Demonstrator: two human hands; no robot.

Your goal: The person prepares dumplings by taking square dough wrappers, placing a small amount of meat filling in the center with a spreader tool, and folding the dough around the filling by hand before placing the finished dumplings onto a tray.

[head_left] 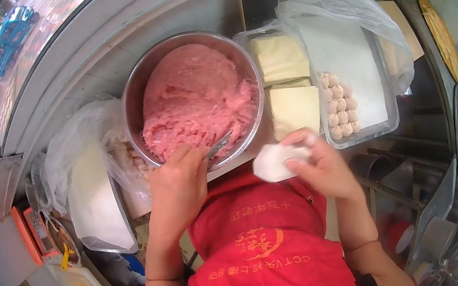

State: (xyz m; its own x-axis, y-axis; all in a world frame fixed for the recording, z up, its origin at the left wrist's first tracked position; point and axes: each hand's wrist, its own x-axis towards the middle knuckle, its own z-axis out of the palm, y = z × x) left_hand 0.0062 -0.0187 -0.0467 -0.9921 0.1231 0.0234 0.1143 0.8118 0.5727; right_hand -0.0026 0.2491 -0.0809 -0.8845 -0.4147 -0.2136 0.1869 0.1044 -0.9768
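Observation:
A big stainless steel bowl [133, 108] holds a mound of pink minced meat [196, 85]. My left hand [183, 176] grips a flat metal spatula [219, 145], its blade over the meat by the bowl's near rim. In my right hand [321, 162] a thin white dough wrapper [274, 163] is held by thumb and fingers, just right of the bowl and above my red apron [262, 244]. Two stacks of square pale-yellow wrappers [294, 106] lie right of the bowl. Beyond them, a lined tray [357, 79] carries several rows of small filled dumplings [340, 105].
Clear plastic bags lie over the right tray and over another metal tray [96, 207] at left. An orange box [27, 235] stands at far left. A metal rack [407, 174] is below right, and a round board [440, 40] leans at far right. A window ledge runs behind the bowl.

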